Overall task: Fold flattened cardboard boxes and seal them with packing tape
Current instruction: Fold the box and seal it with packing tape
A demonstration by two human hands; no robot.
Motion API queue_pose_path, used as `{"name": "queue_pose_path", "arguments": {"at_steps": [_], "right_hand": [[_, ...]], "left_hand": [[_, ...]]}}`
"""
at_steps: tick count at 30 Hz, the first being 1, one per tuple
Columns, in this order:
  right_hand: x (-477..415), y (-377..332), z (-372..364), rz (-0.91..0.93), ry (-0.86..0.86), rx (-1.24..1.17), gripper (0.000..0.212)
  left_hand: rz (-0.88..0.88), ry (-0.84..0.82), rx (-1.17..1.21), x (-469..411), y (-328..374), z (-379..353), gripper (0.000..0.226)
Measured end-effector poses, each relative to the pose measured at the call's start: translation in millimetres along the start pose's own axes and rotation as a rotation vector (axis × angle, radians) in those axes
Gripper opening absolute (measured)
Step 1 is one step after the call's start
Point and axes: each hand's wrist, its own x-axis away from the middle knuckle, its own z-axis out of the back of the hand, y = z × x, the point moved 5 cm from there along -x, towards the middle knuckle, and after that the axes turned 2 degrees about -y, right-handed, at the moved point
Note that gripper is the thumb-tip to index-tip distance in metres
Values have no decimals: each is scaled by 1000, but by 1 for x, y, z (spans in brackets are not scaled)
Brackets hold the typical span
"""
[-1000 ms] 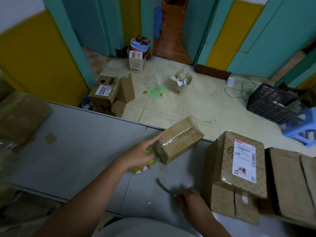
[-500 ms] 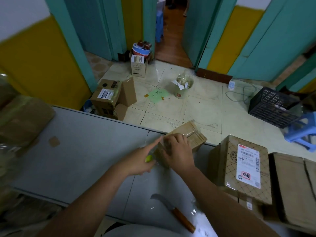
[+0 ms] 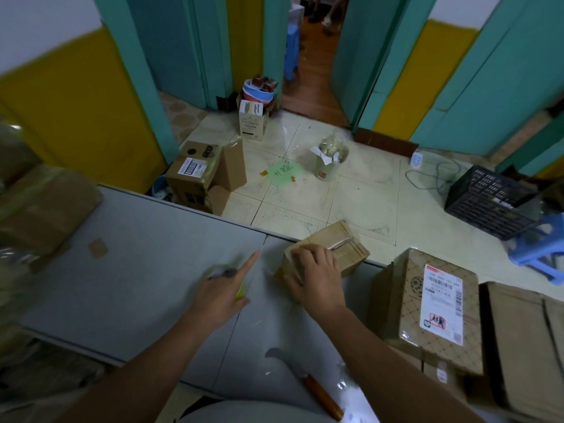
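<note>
Yellow-teal walls point(image 3: 76, 111), tiled floor point(image 3: 366, 190)

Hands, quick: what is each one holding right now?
Left hand: grips a blurred yellow-green object, index finger pointing out.
Right hand: fingers curled over the small cardboard box, gripping its near end.

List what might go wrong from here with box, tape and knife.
The small box sits at the table's far edge; a push from the right hand might tip it off.
The knife lies bare-bladed beside the right forearm; drawing back might brush it.
The left hand, blurred, grips the tape roll; hasty taping may wrinkle.
</note>
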Motion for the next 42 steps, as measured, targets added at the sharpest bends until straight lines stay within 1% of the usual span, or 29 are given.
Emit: {"name": "queue_pose_path", "arguments": {"at_steps": [4,7,9,11,13,16,18,20,21,22,24,27,30,33,35,37,39,42], "right_hand": [[7,2,9,73,-6,-89,55],[17,-2,15,107,14,-181,48],[28,-8,21,130,55,-234,35],[36,-11,26,149,110,-274,21],[41,-7,31,103,134,-308,21],[43,4,42,23,137,-397,22],[43,-1,51,38,42,-521,26],[44,-20,56,125,-140,-572,44],[46,-29,56,170,-215,-577,51],[47,-37,56,205,-254,-594,55],[44,-43,61,209,-227,-663,55],[41,-35,75,173,-118,-665,44],[42,-28,83,147,-84,-659,37],[46,-25,86,115,-19,-704,18],[49,-26,85,105,-19,-696,10],[51,-27,85,97,-41,-683,9],[51,-26,84,94,-74,-682,12],[51,-23,84,36,-120,-793,15]], "left_hand": [[1,-13,11,2,3,-2,121],[57,20,52,7,-3,-3,115],[67,85,144,15,-5,0,104],[32,152,290,26,-6,6,90],[16,189,453,39,-6,13,76],[3,196,600,58,3,26,65],[-33,183,633,65,17,37,58],[-94,164,613,68,33,50,53],[-125,148,594,69,41,56,52],[-150,133,576,69,49,62,51],[-184,105,552,70,60,73,48],[-206,67,496,70,70,84,44],[-215,47,483,72,77,88,42],[-209,35,496,72,84,90,41],[-204,22,500,72,86,92,42],[-193,-4,538,73,91,94,43],[-164,-27,647,73,94,95,46],[-113,-33,806,71,95,96,48]]}}
